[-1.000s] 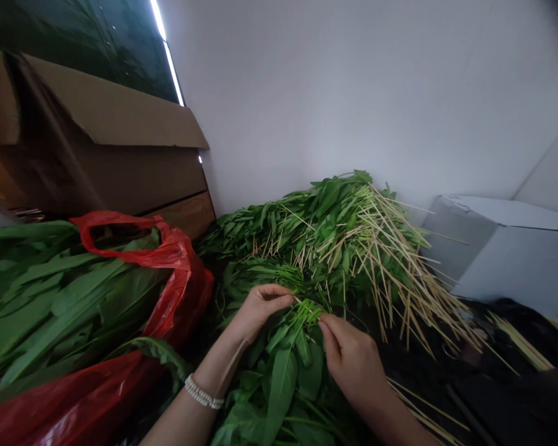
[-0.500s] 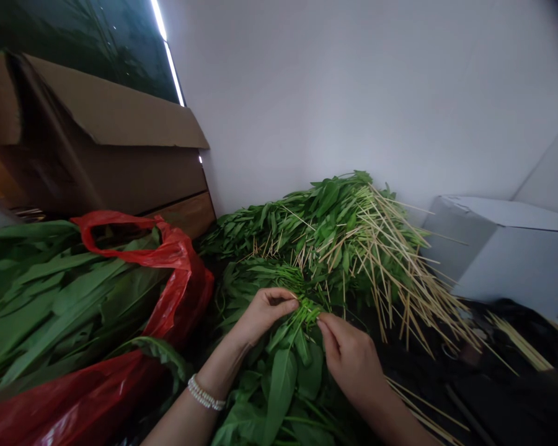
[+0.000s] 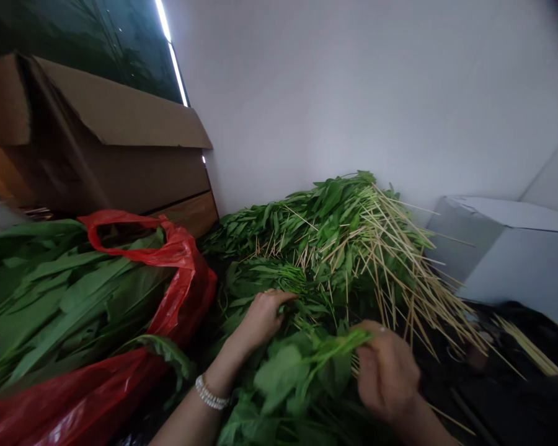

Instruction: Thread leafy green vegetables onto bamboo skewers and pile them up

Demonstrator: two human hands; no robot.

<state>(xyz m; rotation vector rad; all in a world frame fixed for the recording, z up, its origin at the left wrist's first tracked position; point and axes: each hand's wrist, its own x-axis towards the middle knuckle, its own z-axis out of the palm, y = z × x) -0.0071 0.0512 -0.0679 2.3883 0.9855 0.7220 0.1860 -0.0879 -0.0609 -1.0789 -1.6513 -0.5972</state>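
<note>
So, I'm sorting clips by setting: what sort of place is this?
Probably an indoor food-preparation or storage corner, though the view doesn't settle which. Leafy greens and thin sticks lie heaped by a white wall, a red plastic bag holds more leaves, and an open cardboard box stands behind it.

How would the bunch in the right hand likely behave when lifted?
The bunch is probably floppy, as broad leaves spread from slender stems. It's likely light, since the right hand alone seems to hold it.

Crinkled, glossy plastic formed the red bag (image 3: 195, 263) at left; the far-left box (image 3: 139, 173) was matt cardboard, the sticks (image 3: 411, 275) (wooden, apparently) dull, the near leaves (image 3: 281, 371) smooth.
</note>
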